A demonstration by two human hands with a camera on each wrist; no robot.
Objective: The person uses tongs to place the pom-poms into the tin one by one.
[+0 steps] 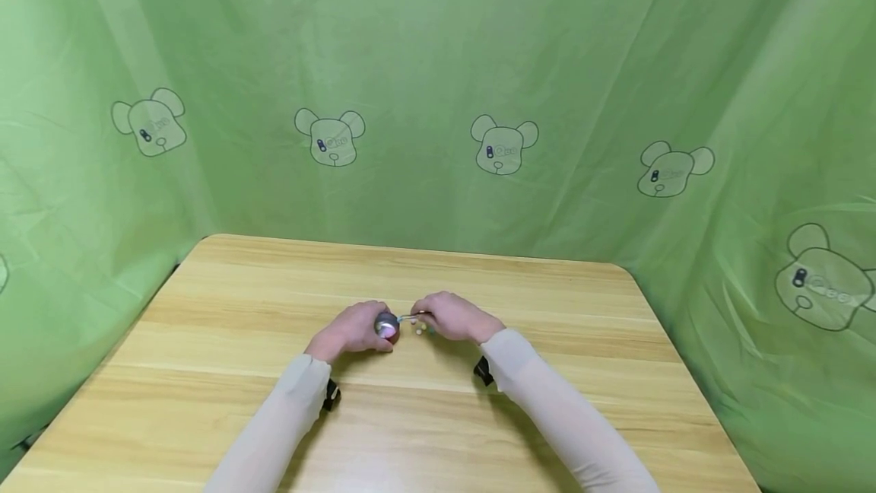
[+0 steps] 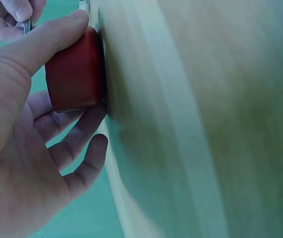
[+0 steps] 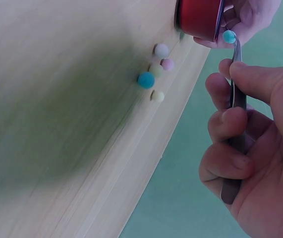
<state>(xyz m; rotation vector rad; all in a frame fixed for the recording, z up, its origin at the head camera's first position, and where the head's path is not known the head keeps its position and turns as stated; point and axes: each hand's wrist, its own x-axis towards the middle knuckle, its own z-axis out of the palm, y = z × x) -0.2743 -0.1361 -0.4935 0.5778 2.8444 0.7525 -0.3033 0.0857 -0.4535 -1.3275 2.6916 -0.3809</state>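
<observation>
My left hand [image 1: 352, 328] grips a small round red tin [image 1: 393, 338] from its left side on the table. The tin's inside looks shiny silver in the head view, and its red side wall [image 2: 76, 74] shows between thumb and fingers in the left wrist view. In my right hand [image 1: 453, 316] are metal tweezers [image 3: 238, 99], held between thumb and curled fingers. At the tweezers' tips is a small turquoise ball [image 3: 229, 36], close to the tin's rim. Several loose small balls lie below the right hand, among them a blue ball [image 3: 146, 80] and a pink ball [image 3: 167, 64].
Both hands work near the middle of a light wooden table [image 1: 424, 417]. Green curtains [image 1: 411, 44] with bear-head drawings hang behind the table and at its sides. Each wrist wears a black camera mount [image 1: 484, 371].
</observation>
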